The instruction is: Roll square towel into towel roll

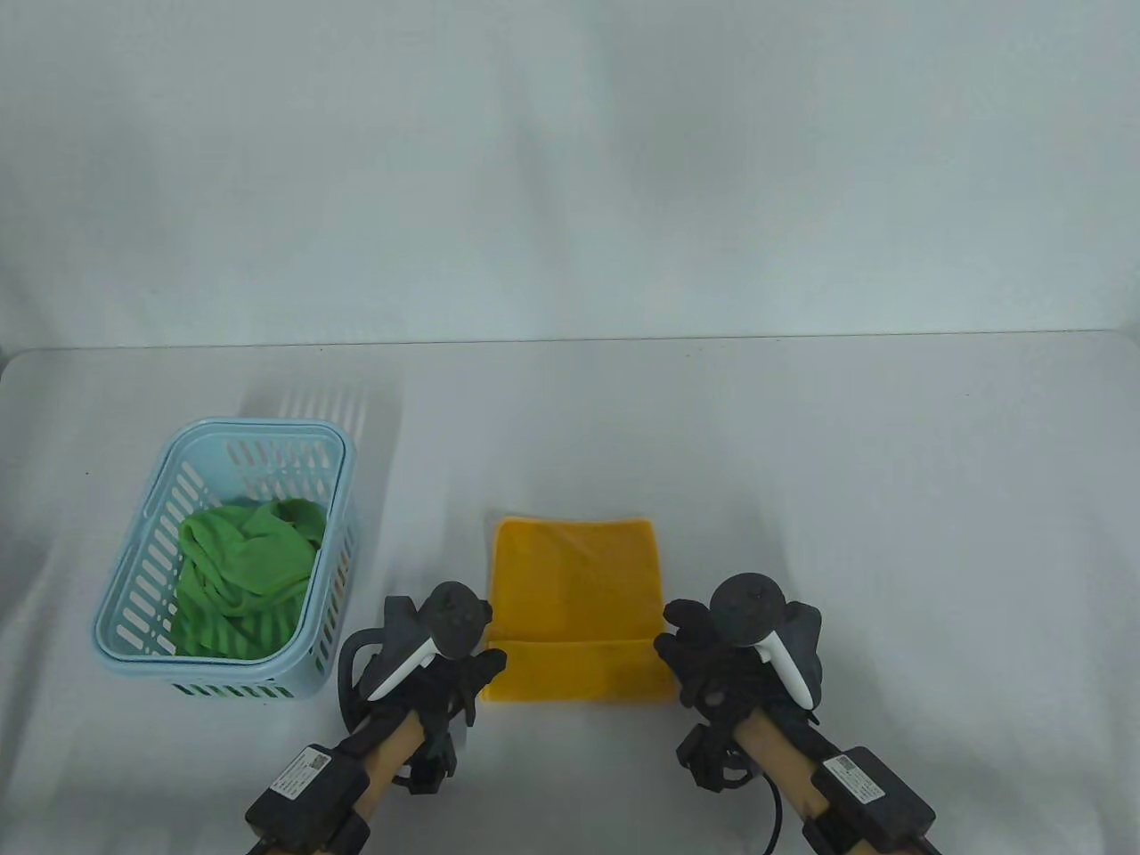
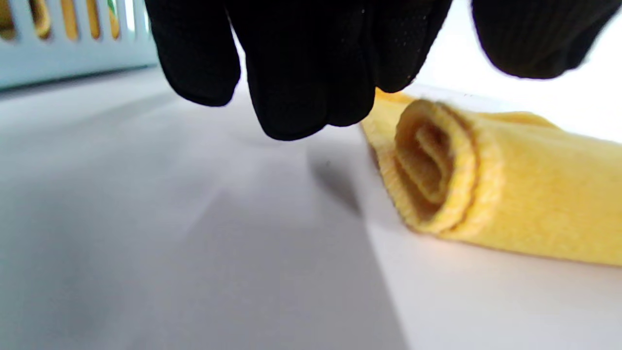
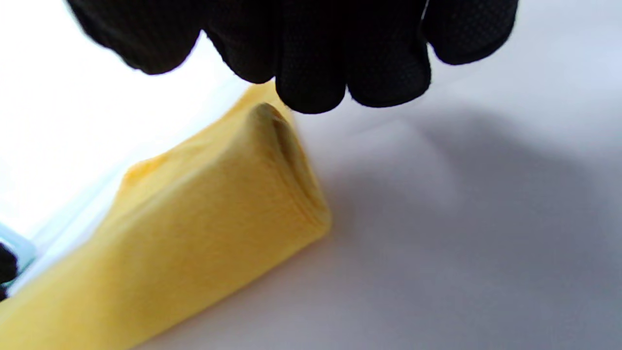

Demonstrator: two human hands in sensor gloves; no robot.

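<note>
- left hand (image 1: 445, 663) and right hand (image 1: 712, 650): fingers (image 2: 291, 97) hang loosely curled, pinching nothing, just off the roll's ends.
- yellow towel (image 1: 577, 579) between them on the worktop (image 1: 891, 490): near edge rolled a few turns, most still flat beyond the fingers.

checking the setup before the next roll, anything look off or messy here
Only one thing: the green cloth lies crumpled in the basket, not folded. The yellow towel lies square to the table edge, its near edge rolled evenly, and both hands sit beside its ends.
</note>
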